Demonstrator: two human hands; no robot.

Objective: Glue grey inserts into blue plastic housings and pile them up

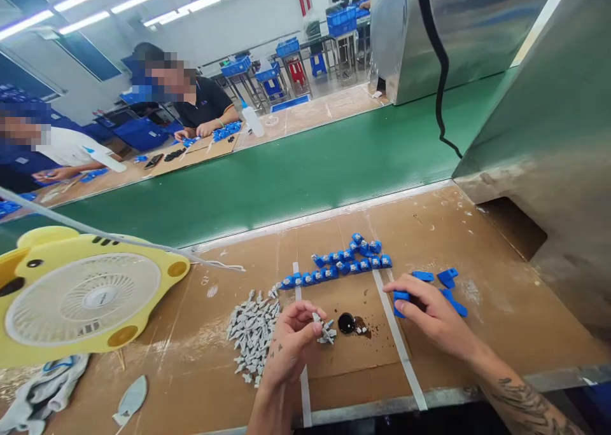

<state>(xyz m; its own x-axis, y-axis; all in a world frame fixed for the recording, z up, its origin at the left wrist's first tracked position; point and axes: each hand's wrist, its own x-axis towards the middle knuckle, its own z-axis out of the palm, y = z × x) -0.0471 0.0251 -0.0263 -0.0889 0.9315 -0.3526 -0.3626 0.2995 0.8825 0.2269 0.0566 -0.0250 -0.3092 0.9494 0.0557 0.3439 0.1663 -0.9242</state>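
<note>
Head view, only one. 2 hands over 1 bench (506,308).

Left hand (289,341): thumb and index pinching 1 small grey part (316,318). A small clump of grey parts (327,334) sits right at the fingertips; overlapped, can't count it, can't tell if it's gripped or lying on the bench.

Right hand (442,317): thumb and index pinching 1 blue piece (401,303), to the right of the black cup. Index tip reaches past the piece.

Around them:
- 1 black cup (346,324), round and shallow, between the hands, dark brown stain (365,327) just beside it
- 1 heap of grey parts (252,333) left of the left hand, dozens, too piled to count
- blue pieces with pale tops (354,267), roughly 20 in two uneven rows beyond the hands, some crowded at the far end
- loose blue pieces (447,276) beyond the right hand, at least 3, partly overlapping
- 2 white strips (409,365) across the bench
- 1 yellow fan (167,266), far left, 1 grey oval piece (133,393) near it

Across the green belt (286,180): 2 co-workers (210,101), 2 white bottles (252,120), more blue pieces.
</note>
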